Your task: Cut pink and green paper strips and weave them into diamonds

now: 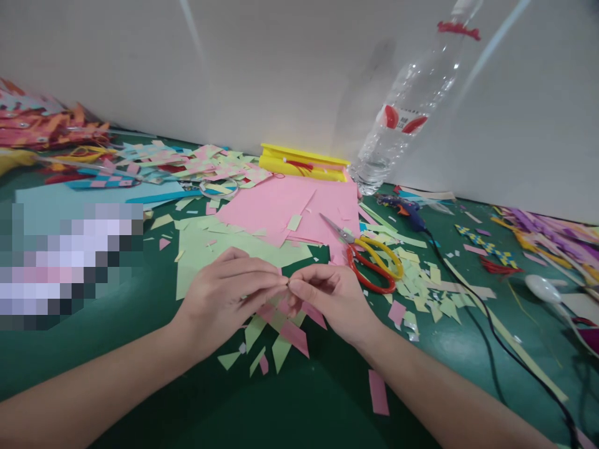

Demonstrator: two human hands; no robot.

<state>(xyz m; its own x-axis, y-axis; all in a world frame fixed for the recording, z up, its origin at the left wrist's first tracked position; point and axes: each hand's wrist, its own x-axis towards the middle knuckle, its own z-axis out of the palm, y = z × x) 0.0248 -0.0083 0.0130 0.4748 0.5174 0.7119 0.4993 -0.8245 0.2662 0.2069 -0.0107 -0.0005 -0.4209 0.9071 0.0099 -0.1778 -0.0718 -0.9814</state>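
My left hand [229, 293] and my right hand [332, 296] meet at the fingertips over the green table. Both are closed in a pinch, and whatever sits between the tips is too small or hidden to make out. Just beneath them is a woven piece of pink and light-green paper strips [283, 324], partly covered by my fingers; whether they touch it I cannot tell. Loose paper scraps [229, 360] lie in front of it. Beyond my right hand rest scissors [374, 259] with red and yellow handles. Light-green paper [196, 249] and pink paper [262, 206] lie behind my hands.
A clear plastic bottle [402, 112] leans near the wall beside a yellow folded holder [299, 163]. To the right are a blue glue gun [405, 209] with a black cord [486, 305], and a white spoon [543, 289]. Woven paper pieces [206, 165] pile up at the back left.
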